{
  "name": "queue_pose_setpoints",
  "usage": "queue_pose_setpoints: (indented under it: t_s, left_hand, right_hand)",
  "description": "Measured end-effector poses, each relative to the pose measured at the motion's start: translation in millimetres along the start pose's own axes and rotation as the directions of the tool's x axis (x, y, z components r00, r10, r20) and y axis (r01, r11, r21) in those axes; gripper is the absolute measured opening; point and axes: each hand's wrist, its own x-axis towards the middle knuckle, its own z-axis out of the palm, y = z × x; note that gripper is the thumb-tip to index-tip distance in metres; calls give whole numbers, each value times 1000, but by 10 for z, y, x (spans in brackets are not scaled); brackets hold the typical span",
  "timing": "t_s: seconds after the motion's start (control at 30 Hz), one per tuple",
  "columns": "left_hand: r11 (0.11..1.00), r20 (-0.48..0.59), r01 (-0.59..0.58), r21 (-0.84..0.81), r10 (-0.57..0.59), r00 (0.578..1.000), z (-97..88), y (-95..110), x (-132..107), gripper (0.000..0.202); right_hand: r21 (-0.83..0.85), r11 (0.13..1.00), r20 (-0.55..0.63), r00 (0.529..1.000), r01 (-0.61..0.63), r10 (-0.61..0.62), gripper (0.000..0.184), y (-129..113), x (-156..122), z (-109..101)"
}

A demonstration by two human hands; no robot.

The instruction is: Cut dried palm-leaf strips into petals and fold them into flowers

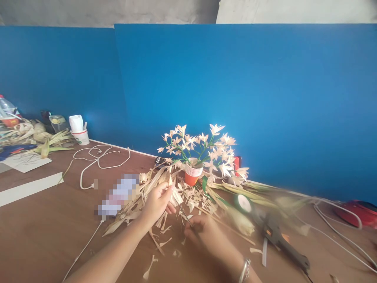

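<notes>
My left hand (158,201) is closed, pinching a pale piece of dried corn husk (176,195) between thumb and fingers. Close by on the right, my right hand (204,234) is blurred by motion, its fingers wrapped round a thin dark blade-like tool (185,215). The tool's tip points up towards the husk piece; whether it touches cannot be made out, and its grip end is hidden in the hand. Just beyond both hands stands an orange-and-white paper cup (192,179) holding green stems with many pale husk flowers (216,151).
Loose husk strips and cut scraps (153,184) surround the cup. On the right lie a dark glue gun (284,239), a tape roll (245,202) and a red object (355,214). White cables (98,159) and a white cup (80,136) are at left. A blue panel (235,86) borders the table (59,236).
</notes>
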Motion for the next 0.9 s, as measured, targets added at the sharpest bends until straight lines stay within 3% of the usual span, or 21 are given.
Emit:
queue_pose_setpoints:
  t_s: [0.63,0.9]
  left_hand:
    - [999,-12,-25,-24,25,1000,30,25,-50,32]
    - [998,-3,-41,-57,41,999,76,-69,-58,31]
  right_hand:
    - [36,999,-7,1000,6,-6,18,41,8,13]
    - [-34,999,-61,998,17,-19,18,51,18,23]
